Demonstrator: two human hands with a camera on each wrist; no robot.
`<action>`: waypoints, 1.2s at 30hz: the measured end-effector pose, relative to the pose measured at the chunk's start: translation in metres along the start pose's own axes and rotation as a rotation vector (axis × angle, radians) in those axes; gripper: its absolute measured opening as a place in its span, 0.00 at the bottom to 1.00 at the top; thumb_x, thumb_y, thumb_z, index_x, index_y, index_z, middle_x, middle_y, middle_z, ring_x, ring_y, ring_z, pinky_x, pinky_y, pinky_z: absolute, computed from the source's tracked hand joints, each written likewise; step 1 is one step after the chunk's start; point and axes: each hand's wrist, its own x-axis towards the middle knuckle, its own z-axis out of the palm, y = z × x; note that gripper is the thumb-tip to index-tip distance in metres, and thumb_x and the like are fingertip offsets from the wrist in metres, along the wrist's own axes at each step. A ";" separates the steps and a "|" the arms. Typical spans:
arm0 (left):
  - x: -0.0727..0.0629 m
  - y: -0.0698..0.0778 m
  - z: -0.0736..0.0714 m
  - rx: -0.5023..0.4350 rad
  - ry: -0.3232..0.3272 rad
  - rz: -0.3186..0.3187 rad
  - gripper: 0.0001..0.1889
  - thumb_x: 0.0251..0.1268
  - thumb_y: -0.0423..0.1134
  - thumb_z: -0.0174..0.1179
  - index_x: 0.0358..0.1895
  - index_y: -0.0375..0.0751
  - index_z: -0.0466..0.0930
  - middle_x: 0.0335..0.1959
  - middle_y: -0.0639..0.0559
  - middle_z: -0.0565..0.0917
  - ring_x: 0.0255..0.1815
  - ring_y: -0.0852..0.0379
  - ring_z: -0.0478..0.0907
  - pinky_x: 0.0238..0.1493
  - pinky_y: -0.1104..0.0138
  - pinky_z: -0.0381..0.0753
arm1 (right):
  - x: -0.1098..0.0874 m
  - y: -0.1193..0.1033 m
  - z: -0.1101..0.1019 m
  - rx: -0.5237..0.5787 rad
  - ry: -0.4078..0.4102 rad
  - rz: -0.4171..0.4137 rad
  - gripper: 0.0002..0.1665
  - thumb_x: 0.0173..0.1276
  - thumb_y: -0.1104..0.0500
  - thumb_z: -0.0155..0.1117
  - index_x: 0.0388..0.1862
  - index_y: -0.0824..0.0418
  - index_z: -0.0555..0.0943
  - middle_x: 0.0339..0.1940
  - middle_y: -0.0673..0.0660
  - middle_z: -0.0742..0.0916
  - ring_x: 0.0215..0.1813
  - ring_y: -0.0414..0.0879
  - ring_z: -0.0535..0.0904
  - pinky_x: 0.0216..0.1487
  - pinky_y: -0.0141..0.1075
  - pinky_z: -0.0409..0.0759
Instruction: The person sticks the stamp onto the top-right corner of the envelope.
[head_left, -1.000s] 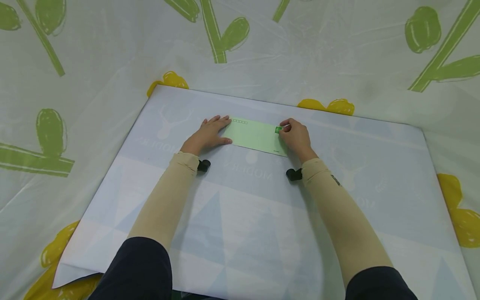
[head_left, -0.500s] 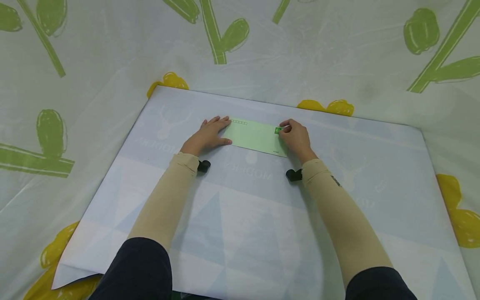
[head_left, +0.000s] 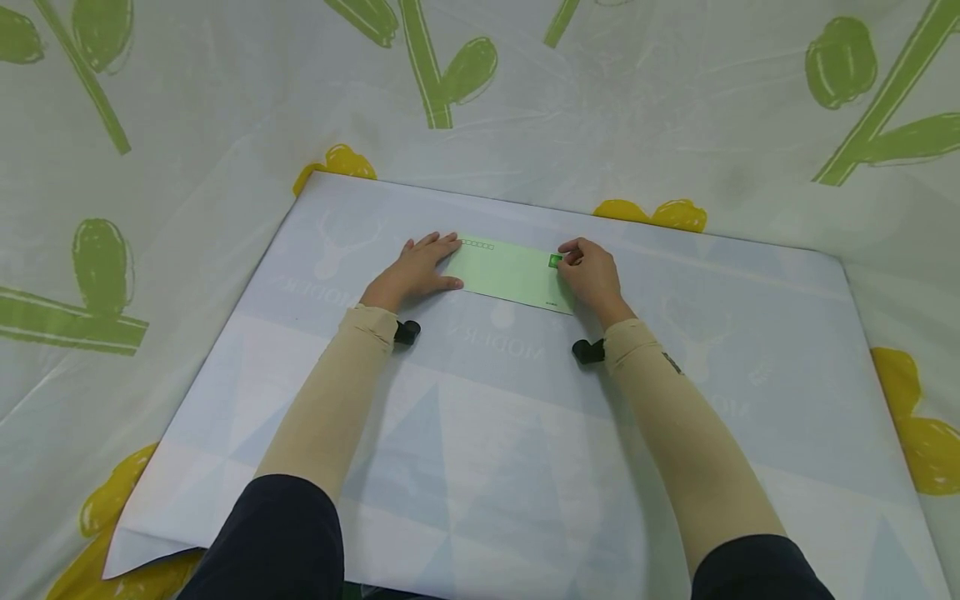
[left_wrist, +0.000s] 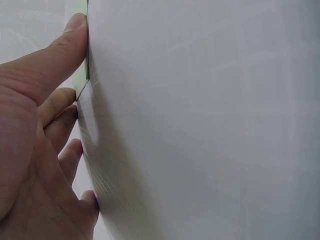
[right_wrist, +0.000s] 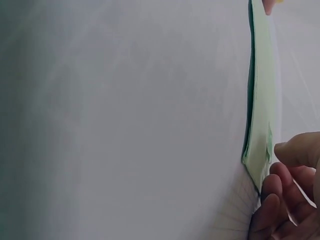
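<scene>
Pale sheeting (head_left: 247, 100), perhaps floor covering, with green leaf prints (head_left: 840, 62), around a white-and-blue patterned cover (head_left: 510, 517)

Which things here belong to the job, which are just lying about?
In the job:
envelope
stamp, at the envelope's upper right corner
left hand, on its left end
right hand, at the stamp

Just there:
pale cover, underneath
leaf-print sheet, around it
wrist cameras

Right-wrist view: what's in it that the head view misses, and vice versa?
Only the right-wrist view: the green envelope nearly edge-on, with a dark strip along one long side.
Only the head view: the printed row of boxes, both beige sleeves, the leaf prints.
Both: the envelope, the green stamp, the right hand and, as just a fingertip in the wrist view, the left hand.
</scene>
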 end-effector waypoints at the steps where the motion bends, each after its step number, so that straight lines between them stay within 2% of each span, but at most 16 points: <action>1: 0.000 0.000 0.000 0.001 0.000 0.000 0.45 0.69 0.53 0.66 0.83 0.49 0.51 0.85 0.55 0.46 0.85 0.49 0.34 0.81 0.50 0.27 | 0.000 0.000 0.000 0.003 0.001 -0.008 0.15 0.73 0.60 0.61 0.56 0.60 0.80 0.46 0.59 0.82 0.49 0.54 0.76 0.51 0.45 0.76; 10: 0.000 -0.001 -0.002 0.007 -0.007 0.005 0.46 0.69 0.53 0.66 0.83 0.49 0.50 0.85 0.55 0.46 0.85 0.50 0.34 0.81 0.49 0.28 | -0.002 -0.001 -0.002 -0.029 -0.009 -0.054 0.18 0.72 0.60 0.63 0.59 0.61 0.82 0.58 0.59 0.81 0.53 0.55 0.77 0.56 0.48 0.78; 19: 0.000 0.000 -0.004 0.003 -0.010 0.001 0.45 0.70 0.53 0.65 0.83 0.49 0.50 0.85 0.54 0.46 0.85 0.49 0.33 0.81 0.49 0.27 | -0.001 -0.001 -0.003 -0.072 -0.037 -0.076 0.18 0.73 0.58 0.65 0.60 0.61 0.83 0.61 0.60 0.81 0.53 0.55 0.77 0.57 0.48 0.78; 27: 0.002 0.000 -0.004 0.005 -0.011 0.006 0.46 0.69 0.53 0.65 0.83 0.49 0.50 0.85 0.55 0.46 0.85 0.50 0.33 0.81 0.49 0.27 | 0.000 0.000 -0.005 -0.129 -0.048 -0.104 0.17 0.73 0.58 0.66 0.58 0.63 0.85 0.63 0.62 0.80 0.64 0.58 0.76 0.66 0.50 0.74; 36: 0.001 0.000 0.000 0.000 -0.014 0.000 0.45 0.70 0.53 0.65 0.83 0.49 0.50 0.85 0.55 0.45 0.85 0.50 0.33 0.81 0.49 0.27 | -0.002 -0.001 -0.006 -0.143 -0.068 -0.094 0.17 0.74 0.59 0.66 0.58 0.63 0.85 0.63 0.62 0.80 0.65 0.59 0.75 0.67 0.51 0.73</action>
